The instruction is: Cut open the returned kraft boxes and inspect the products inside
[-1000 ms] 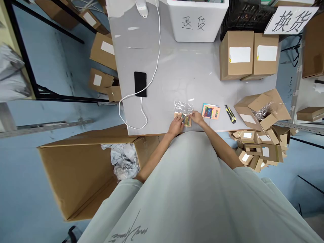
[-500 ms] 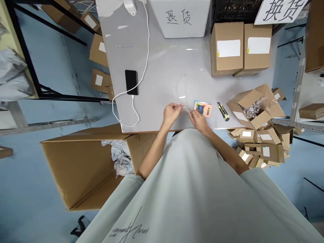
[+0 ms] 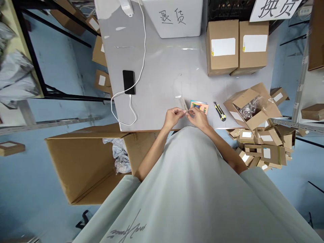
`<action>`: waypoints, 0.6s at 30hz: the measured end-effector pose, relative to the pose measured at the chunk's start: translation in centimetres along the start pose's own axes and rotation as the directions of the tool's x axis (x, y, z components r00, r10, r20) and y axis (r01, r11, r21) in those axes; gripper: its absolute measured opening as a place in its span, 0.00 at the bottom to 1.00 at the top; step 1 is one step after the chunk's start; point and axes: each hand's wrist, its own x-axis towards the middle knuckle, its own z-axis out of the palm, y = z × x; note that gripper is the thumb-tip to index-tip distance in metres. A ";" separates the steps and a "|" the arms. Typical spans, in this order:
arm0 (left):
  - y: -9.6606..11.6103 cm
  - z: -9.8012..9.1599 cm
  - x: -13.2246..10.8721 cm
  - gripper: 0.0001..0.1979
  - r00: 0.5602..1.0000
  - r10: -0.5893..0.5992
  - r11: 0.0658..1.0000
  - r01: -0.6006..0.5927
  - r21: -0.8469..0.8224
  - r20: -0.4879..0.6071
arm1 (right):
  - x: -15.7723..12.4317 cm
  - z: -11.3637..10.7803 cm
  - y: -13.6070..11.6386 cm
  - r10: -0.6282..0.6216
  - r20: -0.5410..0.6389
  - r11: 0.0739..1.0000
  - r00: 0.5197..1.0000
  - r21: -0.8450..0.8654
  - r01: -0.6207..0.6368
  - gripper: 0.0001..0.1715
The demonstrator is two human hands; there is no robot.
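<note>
Near the front edge of the smooth grey worktop (image 3: 162, 77), our left hand (image 3: 173, 117) and right hand (image 3: 198, 118) pinch a thin, clear plastic packet (image 3: 183, 102) between their fingers; a flat orange-and-blue printed card (image 3: 203, 107) lies beside.

The right hand (image 3: 198, 118) partly hides the colourful card (image 3: 203, 106), and the top edge crops the white bin (image 3: 177, 29).

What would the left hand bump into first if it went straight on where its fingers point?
Probably the right hand, directly opposite the left hand, though the clear plastic at their fingertips might come first; depth there is hard to judge.
</note>
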 end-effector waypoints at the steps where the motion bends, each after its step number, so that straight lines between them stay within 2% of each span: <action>1: -0.1 0.1 0.1 0.31 1.000 0.003 1.000 -0.003 0.008 0.005 | 0.3 0.0 -0.2 0.020 0.019 1.000 1.000 0.000 -0.020 0.05; 4: -0.1 0.3 0.3 0.28 1.000 -0.014 0.999 0.013 0.031 0.019 | 1.0 0.0 -0.4 0.075 0.076 0.996 0.994 0.032 -0.078 0.05; 8: -0.1 0.1 0.1 0.19 0.999 -0.026 0.997 0.022 0.079 0.048 | 1.4 -0.1 -0.6 0.111 0.104 0.992 0.988 0.049 -0.116 0.06; 14: 0.2 -0.8 -0.9 0.09 0.992 0.032 0.933 0.013 0.359 -0.121 | 1.2 -0.2 -0.5 0.172 0.067 0.985 0.983 -0.007 -0.172 0.07; 18: 0.6 -1.0 -1.6 0.07 0.991 0.053 0.893 0.009 0.450 -0.126 | 0.7 0.1 -0.7 0.246 0.046 0.967 0.968 -0.079 -0.242 0.07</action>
